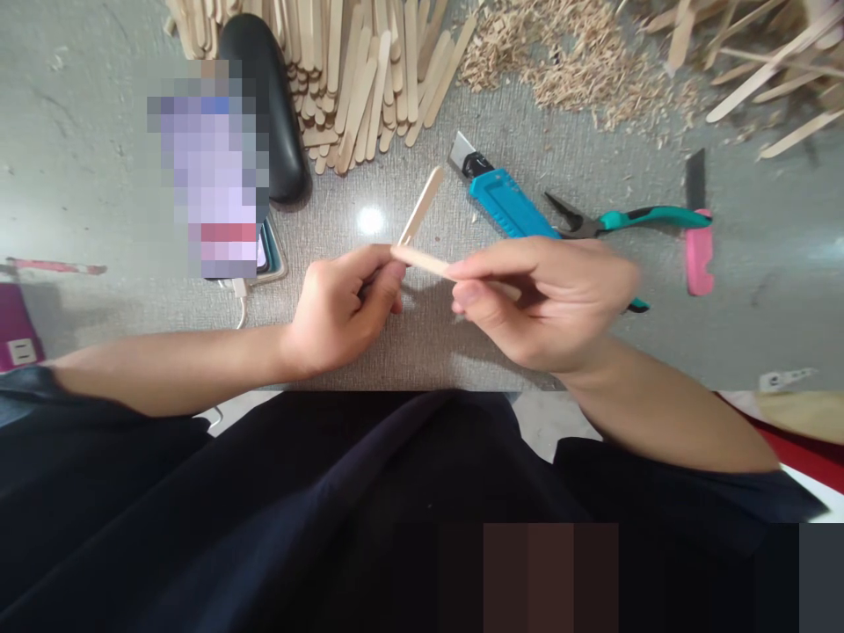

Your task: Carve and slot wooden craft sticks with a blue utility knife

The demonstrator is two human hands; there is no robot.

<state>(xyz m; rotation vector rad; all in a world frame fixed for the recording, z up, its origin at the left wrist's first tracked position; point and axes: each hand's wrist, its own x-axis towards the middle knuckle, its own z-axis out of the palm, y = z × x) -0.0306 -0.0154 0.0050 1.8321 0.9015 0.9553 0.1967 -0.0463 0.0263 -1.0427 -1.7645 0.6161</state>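
Between thumb and fingers, my left hand (pixel 349 303) pinches a wooden craft stick (pixel 422 204) that slants up and to the right. My right hand (pixel 547 294) grips a second craft stick (pixel 427 262), whose far end meets the first one at my left fingertips. Whether the two sticks are joined or only touching I cannot tell. Just beyond my right hand lies a blue utility knife (pixel 511 204) with its blade out. Needle-nose pliers (pixel 613 220) with teal handles lie beside it, partly hidden by that hand.
A big pile of craft sticks (pixel 369 75) spreads along the back, with wood shavings (pixel 567 57) to its right. More sticks (pixel 771 70) lie loose at the far right. A pink cutter (pixel 699 251) sits right of the pliers. At left are a black case (pixel 267 114) and a blurred-out phone (pixel 214 176).
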